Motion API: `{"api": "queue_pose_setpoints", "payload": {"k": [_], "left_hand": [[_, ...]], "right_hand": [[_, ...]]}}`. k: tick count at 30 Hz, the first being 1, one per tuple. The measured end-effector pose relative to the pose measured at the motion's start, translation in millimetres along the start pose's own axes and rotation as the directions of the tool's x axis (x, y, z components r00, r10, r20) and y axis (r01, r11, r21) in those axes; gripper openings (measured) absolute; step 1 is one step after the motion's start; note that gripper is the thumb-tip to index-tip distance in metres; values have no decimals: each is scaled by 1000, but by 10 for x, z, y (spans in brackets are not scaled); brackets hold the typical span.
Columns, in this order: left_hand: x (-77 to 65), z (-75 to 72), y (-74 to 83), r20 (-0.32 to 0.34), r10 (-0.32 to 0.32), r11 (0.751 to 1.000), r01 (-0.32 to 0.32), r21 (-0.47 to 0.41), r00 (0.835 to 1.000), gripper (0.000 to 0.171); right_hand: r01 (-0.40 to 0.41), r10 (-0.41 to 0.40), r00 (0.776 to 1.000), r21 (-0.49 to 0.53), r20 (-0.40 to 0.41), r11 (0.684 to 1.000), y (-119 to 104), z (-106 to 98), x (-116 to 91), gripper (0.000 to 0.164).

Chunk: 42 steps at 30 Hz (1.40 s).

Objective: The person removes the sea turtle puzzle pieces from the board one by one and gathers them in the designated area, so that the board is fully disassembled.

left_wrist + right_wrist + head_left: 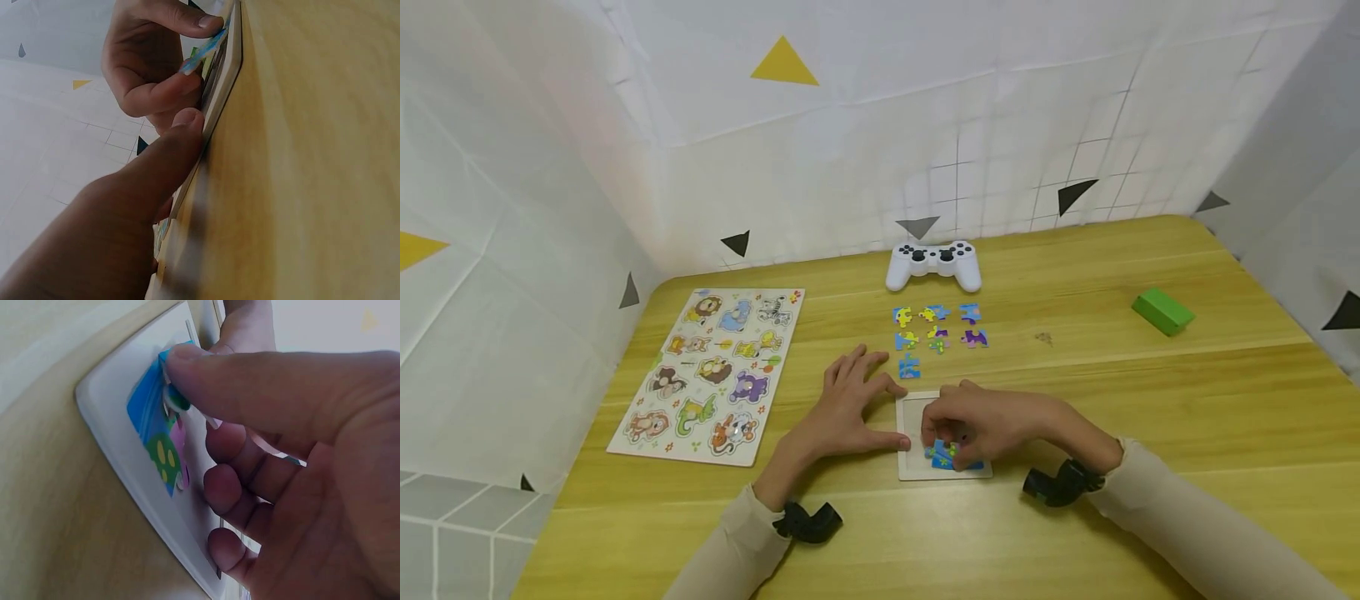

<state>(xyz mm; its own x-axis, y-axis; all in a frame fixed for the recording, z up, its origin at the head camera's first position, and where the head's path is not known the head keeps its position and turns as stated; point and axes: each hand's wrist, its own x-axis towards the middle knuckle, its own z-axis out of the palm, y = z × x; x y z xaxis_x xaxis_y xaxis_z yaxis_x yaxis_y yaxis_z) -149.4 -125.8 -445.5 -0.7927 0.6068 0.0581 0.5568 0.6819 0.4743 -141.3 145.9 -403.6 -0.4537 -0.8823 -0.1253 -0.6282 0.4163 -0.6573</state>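
A small jigsaw tray [943,477] with a pale rim lies flat on the table between the hands. My right hand [992,415] is over it, pinching a blue jigsaw piece [206,51] between thumb and fingers; the piece is tilted above the tray. Beneath that, a blue piece with a green, yellow-spotted patch [147,403] lies in the tray's near right part. My left hand [850,412] rests at the tray's left side with fingers spread, its thumb on the left rim and a fingertip by the far left corner. Several loose jigsaw pieces [974,338] lie in rows just beyond the tray.
On the left lies a white board of animal pictures [700,446]. A white game controller [933,268] sits behind the loose pieces, near the table's back edge. Far right is a green block [1162,313]. White patterned sheets hang behind and beside the wooden table [1075,333].
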Motion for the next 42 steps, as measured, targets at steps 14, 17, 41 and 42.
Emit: {"api": "queue_pose_setpoints", "payload": {"k": [14, 17, 41, 42], "left_hand": [[-1, 15, -8, -10, 5, 1000, -5, 0, 1000, 60], [-3, 19, -14, -7, 0, 1000, 0, -2, 1000, 59], [-5, 10, -6, 6, -10, 1000, 10, -10, 1000, 59], [-5, 10, -7, 7, -9, 1000, 9, -10, 1000, 59]], "right_hand": [[100, -103, 995, 135, 18, 986, 53, -29, 7, 18], [104, -107, 994, 170, 13, 980, 72, -34, 11, 17], [-46, 85, 965, 155, -250, 987, 276, -228, -37, 27], [-56, 97, 961, 162, -261, 985, 292, -239, -43, 26]]}}
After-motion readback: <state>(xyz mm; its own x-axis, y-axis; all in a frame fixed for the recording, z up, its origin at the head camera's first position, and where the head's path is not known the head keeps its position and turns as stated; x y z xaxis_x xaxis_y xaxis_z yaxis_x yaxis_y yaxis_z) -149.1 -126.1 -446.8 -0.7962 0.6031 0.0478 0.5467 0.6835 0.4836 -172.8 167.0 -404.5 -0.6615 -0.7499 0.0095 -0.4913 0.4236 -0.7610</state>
